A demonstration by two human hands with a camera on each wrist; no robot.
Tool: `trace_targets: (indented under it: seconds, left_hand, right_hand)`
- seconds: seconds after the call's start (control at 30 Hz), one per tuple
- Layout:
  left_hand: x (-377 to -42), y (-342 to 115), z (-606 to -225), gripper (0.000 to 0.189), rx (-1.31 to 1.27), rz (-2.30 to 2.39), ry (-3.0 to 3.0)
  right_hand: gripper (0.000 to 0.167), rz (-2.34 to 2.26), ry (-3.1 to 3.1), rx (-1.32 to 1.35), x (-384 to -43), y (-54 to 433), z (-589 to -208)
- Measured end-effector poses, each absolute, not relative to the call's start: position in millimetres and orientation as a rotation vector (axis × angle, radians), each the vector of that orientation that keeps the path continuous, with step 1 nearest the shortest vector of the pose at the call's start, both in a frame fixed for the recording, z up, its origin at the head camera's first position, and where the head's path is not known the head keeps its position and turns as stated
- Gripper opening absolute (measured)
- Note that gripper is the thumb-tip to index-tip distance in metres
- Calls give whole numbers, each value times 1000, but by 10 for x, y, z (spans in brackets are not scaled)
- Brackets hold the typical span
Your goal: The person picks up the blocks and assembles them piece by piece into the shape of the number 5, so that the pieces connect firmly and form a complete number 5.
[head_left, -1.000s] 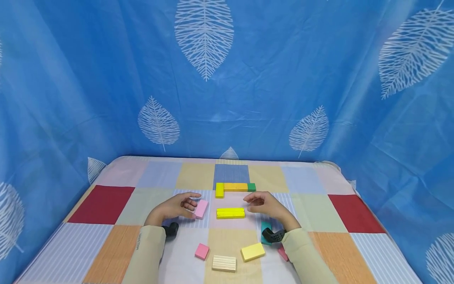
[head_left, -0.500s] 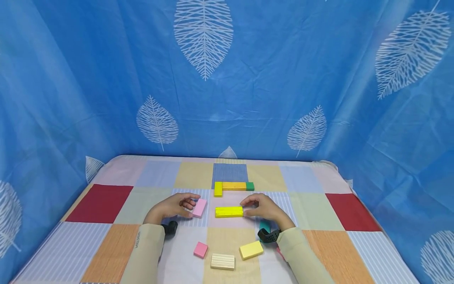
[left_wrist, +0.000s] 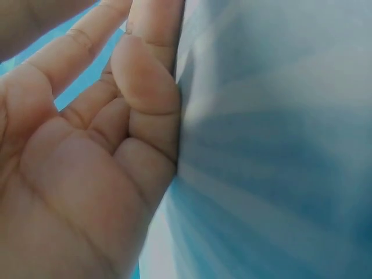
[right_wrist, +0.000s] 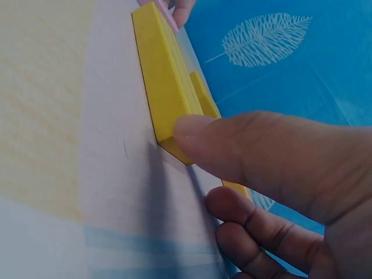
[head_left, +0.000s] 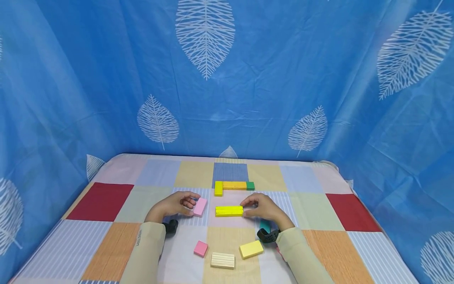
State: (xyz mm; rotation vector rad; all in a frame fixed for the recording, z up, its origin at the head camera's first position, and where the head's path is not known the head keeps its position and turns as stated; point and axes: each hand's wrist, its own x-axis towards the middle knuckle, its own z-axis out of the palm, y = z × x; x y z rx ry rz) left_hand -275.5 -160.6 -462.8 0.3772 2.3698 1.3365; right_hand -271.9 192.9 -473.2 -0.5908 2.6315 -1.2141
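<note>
Yellow blocks [head_left: 229, 211], what look like two snug side by side, mid-way across the patchwork sheet [head_left: 64, 246], with the right hand [head_left: 261, 208] up against their right end. A second ago, a small gap there; now touching, thumb right on the end in the right wrist view. Can't see the index finger from that angle, so can't call a real pinch.

Over on the other side, left hand [head_left: 177, 204] at the pink block [head_left: 200, 207], fingers partly curled beside it, same spot as before. Can't tell pinch from plain touch there either; mostly palm in the left wrist view.

No change further back: single yellow block [head_left: 218, 188], orange block [head_left: 234, 185] and green block [head_left: 250, 186], all joined up. Likewise unmoved nearer the camera: small pink block [head_left: 200, 249], pale yellow block [head_left: 251, 249], striped block [head_left: 222, 260]. Plus a teal block [head_left: 264, 225], half hidden behind the right wrist.
</note>
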Motion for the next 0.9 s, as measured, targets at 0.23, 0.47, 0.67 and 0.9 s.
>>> trace_targets:
  seconds: [0.23,0.47,0.67,0.9]
  left_hand:
    - [-2748,-1540,-4639,55,333,1292,2434]
    - [-2707,-1411,-4615,55,258,1242,2522]
    - [-2698,-1324,-4612,56,230,1187,2561]
    - [-2695,-1246,-4607,55,215,1162,2584]
  right_hand:
    - [22,-1185,2665,-600,-2735,1930,-4751]
    - [21,-1177,2666,-620,-2729,1947,-4740]
    - [20,-1135,2688,-647,-2729,1995,-4725]
    - [19,-1116,2692,-673,-2742,2070,-4706]
